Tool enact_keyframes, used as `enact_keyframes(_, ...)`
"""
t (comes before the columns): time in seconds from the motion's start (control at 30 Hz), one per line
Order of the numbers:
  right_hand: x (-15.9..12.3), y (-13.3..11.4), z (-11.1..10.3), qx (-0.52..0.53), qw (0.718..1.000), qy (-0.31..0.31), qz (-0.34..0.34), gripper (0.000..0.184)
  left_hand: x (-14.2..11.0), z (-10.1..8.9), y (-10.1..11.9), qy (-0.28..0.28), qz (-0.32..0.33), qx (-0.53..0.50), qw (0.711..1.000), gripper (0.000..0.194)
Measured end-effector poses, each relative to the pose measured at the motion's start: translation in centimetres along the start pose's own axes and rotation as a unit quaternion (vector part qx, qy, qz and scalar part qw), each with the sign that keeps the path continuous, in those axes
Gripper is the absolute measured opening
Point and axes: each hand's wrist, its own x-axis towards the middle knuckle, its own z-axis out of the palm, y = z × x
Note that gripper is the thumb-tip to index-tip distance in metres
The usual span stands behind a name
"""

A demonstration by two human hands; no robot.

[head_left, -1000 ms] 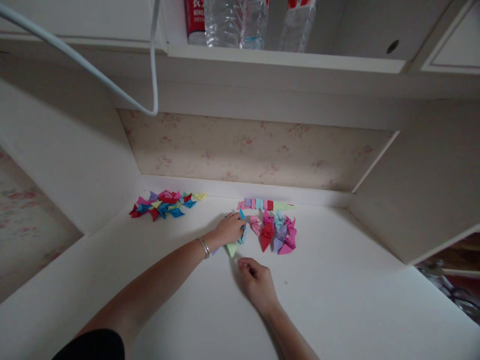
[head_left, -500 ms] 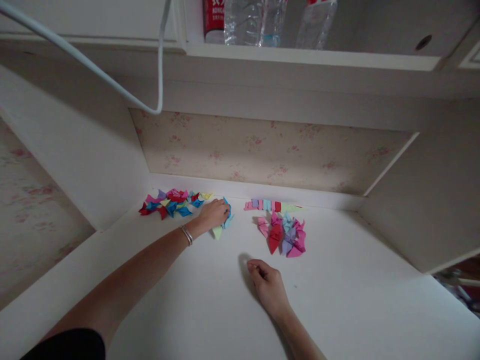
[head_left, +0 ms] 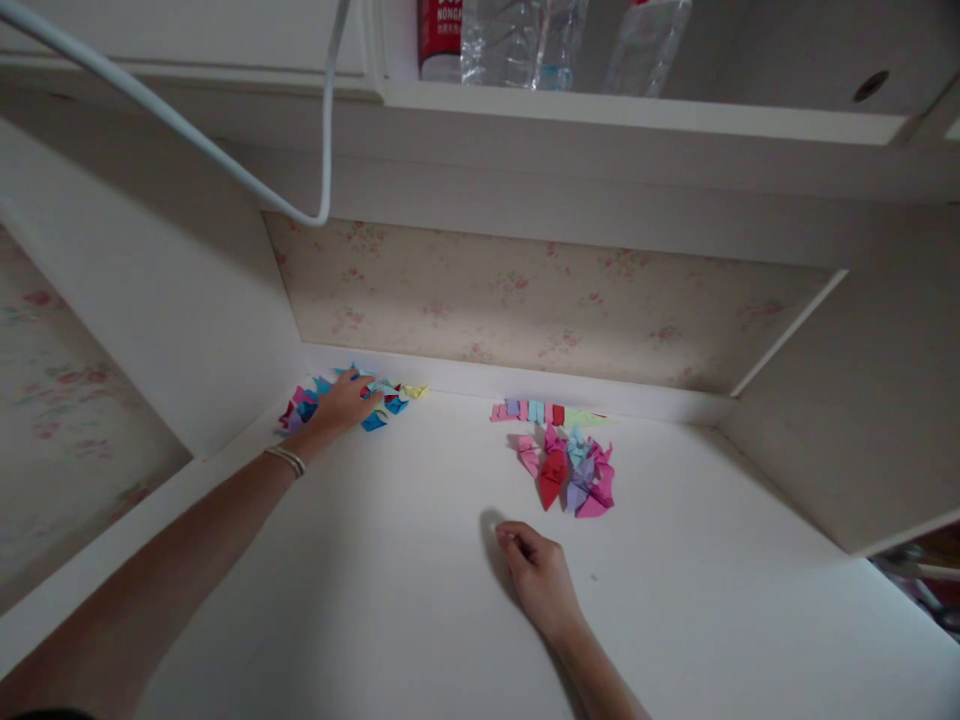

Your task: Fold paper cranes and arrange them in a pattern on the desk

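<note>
My left hand (head_left: 346, 402) rests over a pile of folded paper cranes (head_left: 375, 422) at the back left of the white table. Its fingers are spread over blue, light-blue and red cranes, and the hand hides part of the pile. My right hand (head_left: 536, 575) lies on the table nearer to me, loosely curled, with thumb and forefinger together and nothing visible between them. Beyond it sits a second group of cranes (head_left: 553, 478) in red, pink, purple and light blue. Behind that group is a row of folded paper pieces (head_left: 536, 412) along the back edge.
A white cable (head_left: 225, 165) hangs down at the upper left. Above the table, a shelf (head_left: 637, 112) holds clear plastic bottles (head_left: 501, 45) and a red container (head_left: 441, 35). White panels stand at both sides, and a floral-papered wall (head_left: 525, 300) closes the back.
My left hand has moved left to the pile, and the blue, light-blue and green cranes it was on have left their former spot. My right hand stays put.
</note>
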Motion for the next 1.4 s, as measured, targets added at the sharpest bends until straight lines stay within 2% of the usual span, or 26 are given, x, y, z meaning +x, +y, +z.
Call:
enact_keyframes(0.1, 0.0, 0.0, 0.0, 0.01, 1.0, -0.004, 0.004, 0.037, -4.4, 1.3, 1.2, -0.018, 0.019, -0.01, 1.0, 0.022)
enact_keyframes(0.17, 0.0, 0.1, 0.0, 0.013, 1.0, -0.005, 0.006, 0.038, -8.0, 1.9, 2.8, -0.032, 0.036, -0.079, 0.996, 0.025)
enact_keyframes(0.23, 0.0, 0.2, 0.1, 0.009, 1.0, -0.002, 0.006, 0.038, -11.7, 2.3, 4.9, -0.054, 0.021, -0.167, 0.984, 0.023)
enact_keyframes(0.33, -0.1, 0.1, 0.1, 0.002, 1.0, -0.001, 0.008, 0.037, -16.0, 2.4, 8.5, -0.135, -0.064, -0.323, 0.935, 0.021)
enact_keyframes(0.4, -0.1, 0.0, 0.1, 0.007, 1.0, 0.001, 0.011, 0.037, -17.4, 2.2, 10.5, -0.193, -0.114, -0.387, 0.895, 0.022)
enact_keyframes(0.47, -0.1, -0.2, 0.1, 0.012, 1.0, 0.007, 0.011, 0.038, -17.7, 2.0, 11.6, -0.224, -0.134, -0.424, 0.867, 0.022)
enact_keyframes(0.53, -0.3, -0.3, 0.2, 0.011, 1.0, 0.015, 0.014, 0.039, -17.4, 1.7, 11.8, -0.22, -0.156, -0.443, 0.855, 0.024)
enact_keyframes(0.63, -0.6, -0.3, 0.2, -0.009, 0.999, 0.039, 0.014, 0.041, -16.8, 1.6, 11.1, -0.205, -0.201, -0.445, 0.849, 0.028)
enact_keyframes(0.73, -0.8, -0.1, -0.3, -0.079, 0.993, 0.083, -0.042, 0.039, -16.8, 2.0, 10.4, -0.216, -0.179, -0.441, 0.852, 0.029)
enact_keyframes(0.83, -0.3, 0.3, -1.7, -0.212, 0.956, 0.158, -0.127, 0.04, -17.2, 2.6, 10.4, -0.236, -0.12, -0.442, 0.857, 0.028)
enact_keyframes(0.93, 1.3, 0.5, -3.6, -0.362, 0.897, 0.22, -0.127, 0.056, -17.3, 3.1, 10.5, -0.244, -0.093, -0.433, 0.863, 0.027)
enact_keyframes(1.03, 3.8, 1.0, -5.7, -0.47, 0.858, 0.199, -0.057, 0.071, -17.3, 3.3, 10.4, -0.243, -0.083, -0.428, 0.866, 0.027)
enact_keyframes(1.1, 5.8, 1.6, -7.0, -0.495, 0.853, 0.168, -0.002, 0.079, -17.3, 3.4, 10.2, -0.245, -0.08, -0.427, 0.867, 0.027)
enact_keyframes(1.17, 8.0, 2.5, -8.1, -0.49, 0.861, 0.132, 0.036, 0.085, -17.3, 3.4, 10.2, -0.245, -0.079, -0.422, 0.869, 0.027)
enact_keyframes(1.23, 10.2, 3.3, -9.0, -0.482, 0.871, 0.088, 0.045, 0.092, -17.4, 3.5, 10.1, -0.244, -0.078, -0.418, 0.871, 0.027)
enact_keyframes(1.33, 13.2, 3.9, -9.7, -0.489, 0.871, 0.026, 0.029, 0.101, -17.4, 3.6, 10.2, -0.249, -0.073, -0.416, 0.872, 0.028)
enact_keyframes(1.4, 14.8, 3.6, -9.8, -0.498, 0.867, 0.027, 0.017, 0.1, -17.4, 3.6, 10.2, -0.248, -0.069, -0.411, 0.874, 0.027)
